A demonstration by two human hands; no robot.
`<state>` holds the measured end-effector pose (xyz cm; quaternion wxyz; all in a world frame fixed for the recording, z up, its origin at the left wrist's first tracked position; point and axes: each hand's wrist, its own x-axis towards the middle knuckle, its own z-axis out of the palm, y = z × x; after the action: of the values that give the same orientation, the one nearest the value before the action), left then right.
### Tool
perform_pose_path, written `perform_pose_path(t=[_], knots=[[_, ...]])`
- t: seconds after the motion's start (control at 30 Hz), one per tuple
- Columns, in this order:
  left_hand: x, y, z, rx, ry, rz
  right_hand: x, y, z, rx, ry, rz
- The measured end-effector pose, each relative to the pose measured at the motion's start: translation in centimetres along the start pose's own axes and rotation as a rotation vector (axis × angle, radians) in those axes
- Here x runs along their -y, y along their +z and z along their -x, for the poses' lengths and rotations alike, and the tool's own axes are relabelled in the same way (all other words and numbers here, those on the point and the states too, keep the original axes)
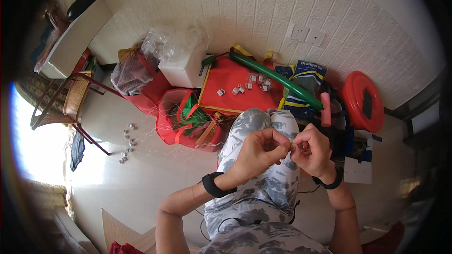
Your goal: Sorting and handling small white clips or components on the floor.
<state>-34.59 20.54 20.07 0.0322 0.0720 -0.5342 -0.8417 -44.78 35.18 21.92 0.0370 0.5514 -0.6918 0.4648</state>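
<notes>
Above my knees, my left hand and my right hand meet fingertip to fingertip. Thumb and forefinger of each pinch a tiny yellowish piece, mostly hidden and too small to identify. Both wrists carry a black band. Just beyond the knees lies a flat red bag with yellow trim. Several small whitish-grey block-shaped pieces with gold-coloured loops are scattered on it, some of them by clear plastic. A long green tube-shaped object lies slantwise across the bag, its near end by a pink cylinder.
Left of my legs stands an open red bag with pale tangled strands spilling out. More small blocks lie on the floor near a wicker chair. A white foam box is by the wall; a red round lid is at right.
</notes>
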Motion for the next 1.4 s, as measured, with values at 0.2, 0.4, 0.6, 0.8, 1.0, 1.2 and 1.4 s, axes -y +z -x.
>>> perform_pose_path(t=[0.2, 0.4, 0.6, 0.8, 1.0, 1.2, 1.4], knots=[[0.1, 0.2, 0.3, -0.044, 0.098, -0.101, 0.2, -0.5, -0.2, 0.016, -0.033, 0.03], [-0.3, 0.2, 0.5, -0.025, 0.06, -0.192, 0.2, -0.6, -0.2, 0.016, -0.086, 0.071], [-0.3, 0.3, 0.5, -0.022, 0.065, -0.124, -0.5, -0.4, 0.0, -0.009, -0.311, 0.244], [-0.5, 0.5, 0.4, -0.017, -0.02, -0.027, -0.7, -0.9, 0.1, 0.021, -0.446, 0.315], [0.4, 0.4, 0.4, -0.089, 0.085, -0.072, -0.7, -0.7, 0.2, 0.004, -0.391, 0.315], [0.3, 0.3, 0.8, -0.164, 0.154, -0.24, 0.3, -0.7, 0.3, -0.054, -0.028, 0.027], [-0.5, 0.7, 1.2, -0.175, 0.174, -0.379, 0.3, -0.8, 0.0, 0.003, 0.058, -0.096]])
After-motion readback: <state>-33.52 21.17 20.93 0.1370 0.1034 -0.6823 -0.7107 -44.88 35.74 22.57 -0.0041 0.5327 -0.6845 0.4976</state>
